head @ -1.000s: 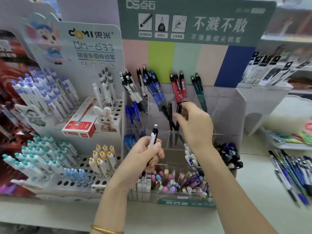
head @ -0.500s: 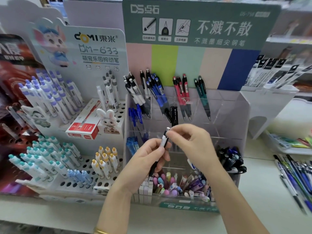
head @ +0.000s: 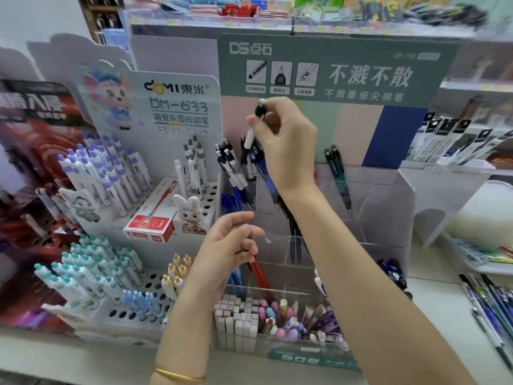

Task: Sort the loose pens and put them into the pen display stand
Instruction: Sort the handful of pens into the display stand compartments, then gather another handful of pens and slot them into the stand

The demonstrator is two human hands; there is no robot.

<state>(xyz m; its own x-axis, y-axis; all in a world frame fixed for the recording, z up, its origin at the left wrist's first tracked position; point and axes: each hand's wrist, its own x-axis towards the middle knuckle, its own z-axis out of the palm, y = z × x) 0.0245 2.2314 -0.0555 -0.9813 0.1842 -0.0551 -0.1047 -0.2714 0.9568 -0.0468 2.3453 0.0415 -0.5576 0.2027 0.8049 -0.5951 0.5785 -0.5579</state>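
Your right fingers point(head: 258, 126) pinch 1 white-barrelled pen point(head: 249, 137) near its black top, tip pointing down, so it can drop straight into a slot. Just below those fingers stand the matching white pens point(head: 230, 168), with blue pens point(head: 263, 168) beside them under your palm. All lean in the rear row of the clear stand point(head: 388, 207), and the match in colour is likely why the right hand point(head: 286, 143) hangs here. Farther right of the wrist, 2 green pens point(head: 337, 168) lean alone in their own slot. Nearer you, your left hand point(head: 227, 245) hovers with fingers loosely curled and thumb apart. Red pens point(head: 259, 275) run out from beneath its little finger toward the front row; whether the fingers grip them cannot be told. Well to the right of both hands, loose pens point(head: 488, 304) lie unsorted on the shelf, so the job looks far from done. The next move calls for a straight lowering, since crowded neighbours could snag the tip.
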